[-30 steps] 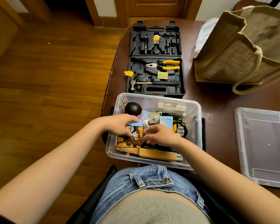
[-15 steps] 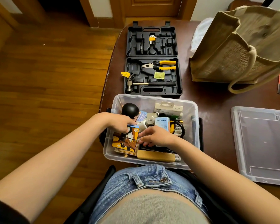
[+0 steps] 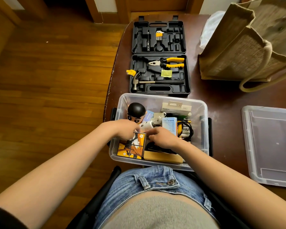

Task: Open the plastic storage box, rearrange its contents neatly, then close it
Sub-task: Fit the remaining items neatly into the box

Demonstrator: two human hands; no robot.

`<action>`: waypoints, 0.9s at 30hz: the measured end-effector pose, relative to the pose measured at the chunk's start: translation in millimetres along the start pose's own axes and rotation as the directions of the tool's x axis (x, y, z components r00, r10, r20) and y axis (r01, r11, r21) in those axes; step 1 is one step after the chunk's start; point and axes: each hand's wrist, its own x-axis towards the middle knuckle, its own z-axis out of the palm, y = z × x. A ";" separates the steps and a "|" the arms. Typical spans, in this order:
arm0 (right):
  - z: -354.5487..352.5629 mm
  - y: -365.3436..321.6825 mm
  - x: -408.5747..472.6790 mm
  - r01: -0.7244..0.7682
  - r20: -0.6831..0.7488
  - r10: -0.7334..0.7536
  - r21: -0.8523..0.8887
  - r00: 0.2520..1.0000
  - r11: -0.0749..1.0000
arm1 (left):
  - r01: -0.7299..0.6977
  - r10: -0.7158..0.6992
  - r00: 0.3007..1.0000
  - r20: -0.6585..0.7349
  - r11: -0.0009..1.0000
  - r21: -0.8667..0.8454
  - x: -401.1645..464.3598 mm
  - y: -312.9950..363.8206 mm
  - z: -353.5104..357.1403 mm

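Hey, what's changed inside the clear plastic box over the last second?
The orange picture cube has gone down from level with the other contents into the near left corner of the clear plastic storage box. The left hand still holds its top; the right hand stays beside it. The black-haired figurine and clear lid haven't moved.

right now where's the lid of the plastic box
In the head view the clear lid lies flat on the table, off to the right of the open storage box, below the jute bag.
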 end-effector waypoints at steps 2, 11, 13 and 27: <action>1.1 -1.0 1.2 0.015 0.001 -0.015 -0.018 1.000 1.000 | 0.006 -0.005 1.000 -0.018 0.999 0.035 0.3 -0.5 1.3; -11.4 3.8 1.5 -0.050 0.009 0.050 0.238 0.999 0.970 | -0.057 0.014 0.975 -0.223 0.980 -0.189 0.4 -7.4 8.8; -19.9 4.2 -2.1 -0.003 -0.166 0.049 0.268 0.985 0.963 | -0.073 -0.062 0.893 -0.446 0.958 -0.279 2.5 -7.2 9.0; -52.7 13.1 -5.2 0.035 -0.369 0.073 0.278 0.927 0.960 | 0.166 -0.134 0.836 -0.532 0.986 0.012 39.6 9.5 -7.1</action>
